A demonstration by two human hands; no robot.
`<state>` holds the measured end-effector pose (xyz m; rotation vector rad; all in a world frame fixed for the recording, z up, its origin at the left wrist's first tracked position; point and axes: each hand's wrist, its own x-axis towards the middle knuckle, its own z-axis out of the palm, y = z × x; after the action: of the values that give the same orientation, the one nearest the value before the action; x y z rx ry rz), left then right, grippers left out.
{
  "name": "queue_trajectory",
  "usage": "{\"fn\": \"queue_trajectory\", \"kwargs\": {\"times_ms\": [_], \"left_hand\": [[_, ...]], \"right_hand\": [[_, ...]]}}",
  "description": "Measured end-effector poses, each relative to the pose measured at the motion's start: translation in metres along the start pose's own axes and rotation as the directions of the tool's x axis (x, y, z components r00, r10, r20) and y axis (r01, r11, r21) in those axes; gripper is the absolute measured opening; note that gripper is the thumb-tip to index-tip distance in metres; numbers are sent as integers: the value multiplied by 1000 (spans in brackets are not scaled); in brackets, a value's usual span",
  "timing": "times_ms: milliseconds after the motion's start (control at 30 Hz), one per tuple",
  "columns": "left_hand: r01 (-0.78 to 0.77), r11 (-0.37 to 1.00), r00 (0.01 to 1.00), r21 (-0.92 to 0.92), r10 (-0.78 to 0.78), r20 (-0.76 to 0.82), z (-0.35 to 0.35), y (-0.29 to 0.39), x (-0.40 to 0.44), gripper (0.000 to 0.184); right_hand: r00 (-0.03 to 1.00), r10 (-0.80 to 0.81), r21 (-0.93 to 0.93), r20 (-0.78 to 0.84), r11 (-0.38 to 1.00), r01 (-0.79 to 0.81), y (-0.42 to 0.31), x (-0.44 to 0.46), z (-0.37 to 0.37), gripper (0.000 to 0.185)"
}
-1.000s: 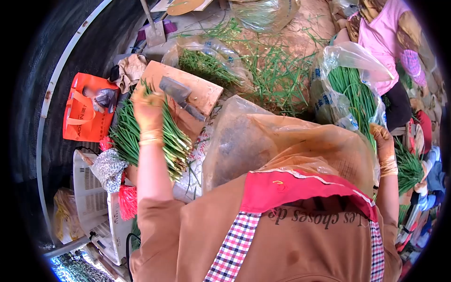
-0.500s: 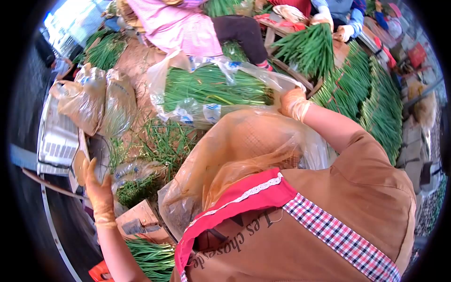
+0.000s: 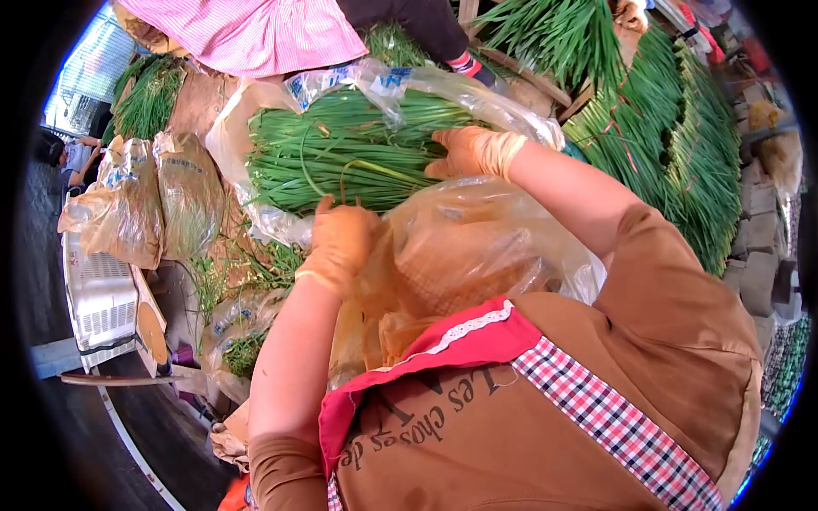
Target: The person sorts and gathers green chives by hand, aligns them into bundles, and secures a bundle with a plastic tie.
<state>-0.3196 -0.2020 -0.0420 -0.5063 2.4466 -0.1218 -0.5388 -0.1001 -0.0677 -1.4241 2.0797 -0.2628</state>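
A clear plastic bag point(image 3: 228, 136) lies open in front of me, with a thick bundle of long green stalks point(image 3: 341, 149) lying sideways in it. My left hand point(image 3: 341, 247), in a thin orange glove, is at the bundle's near edge, its index finger stretched out. At the bundle's right part rests my right hand point(image 3: 473, 153), gloved too, with thumb and fingers apart over the stalks. Neither hand visibly grips anything. An orange-tinted plastic sheet point(image 3: 460, 247) covers my lap below the hands.
A person in a pink checked garment point(image 3: 256, 34) sits beyond the bag. Two filled plastic bags point(image 3: 192, 196) stand at the left, near a white crate point(image 3: 100, 294). Long rows of green stalks point(image 3: 699, 162) lie at the right. Loose greens point(image 3: 264, 264) lie on the ground.
The view has swung to the right. My left hand has left the bundle at the left and come to the bagged stalks. My right hand has moved from the bag's edge onto the stalks.
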Motion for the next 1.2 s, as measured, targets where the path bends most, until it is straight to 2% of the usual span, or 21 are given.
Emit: {"fn": "queue_trajectory", "kwargs": {"times_ms": [33,133,167,267,300,400,433,533,567,667,700,733,800,933,1033,1133,1200], "left_hand": [[-76,997,992,2,76,-100,6,-4,-4,18],[-293,955,871,50,288,-398,34,-10,-39,11],[-291,957,846,4,259,-465,38,-8,-47,13],[-221,974,789,-44,153,-595,51,-3,-50,14],[-229,974,778,-7,178,-602,47,-1,-51,15],[-233,972,785,-4,186,-591,51,3,-49,13],[-216,976,798,1,177,-577,52,4,-51,12],[-177,984,820,13,155,-550,60,6,-54,11],[-169,986,824,11,147,-547,64,8,-54,11],[-134,990,831,35,132,-540,60,13,-61,11],[-119,992,835,47,126,-535,59,14,-65,12],[-130,990,822,49,136,-553,60,15,-66,12],[-156,986,802,53,157,-576,63,14,-67,12],[-147,989,798,18,129,-588,59,15,-69,13],[-160,986,890,-34,129,-436,42,17,-72,12],[-79,982,992,-173,60,-111,34,14,-63,19],[-275,840,956,-467,189,-222,46,-3,-59,25]], "right_hand": [[995,-37,-87,97,995,46,-1,9,6,89],[985,22,-202,173,979,13,-17,-2,18,106],[979,58,-239,195,971,-10,-24,-4,19,117],[998,28,-483,52,876,1,-50,-19,41,121],[989,73,-430,130,903,-10,-62,-23,44,123],[994,67,-610,-83,786,-104,-61,-10,84,116],[986,66,-634,-151,759,-147,-54,0,96,108],[973,51,-529,-224,833,-165,-49,12,109,104],[974,19,-544,-228,827,-144,-45,13,112,102],[998,54,-384,-15,922,-55,-46,6,84,102],[1000,-1,-380,23,925,10,-44,1,67,106],[1000,3,-298,1,955,-3,-42,6,60,113],[996,37,-163,78,986,-24,-43,-2,41,117],[991,-2,-237,130,971,33,-33,-12,53,112],[991,11,-293,131,956,28,-36,-5,54,105],[977,-62,-267,206,956,118,-29,18,41,104],[952,-134,-233,276,951,201,-24,32,18,105]]}}
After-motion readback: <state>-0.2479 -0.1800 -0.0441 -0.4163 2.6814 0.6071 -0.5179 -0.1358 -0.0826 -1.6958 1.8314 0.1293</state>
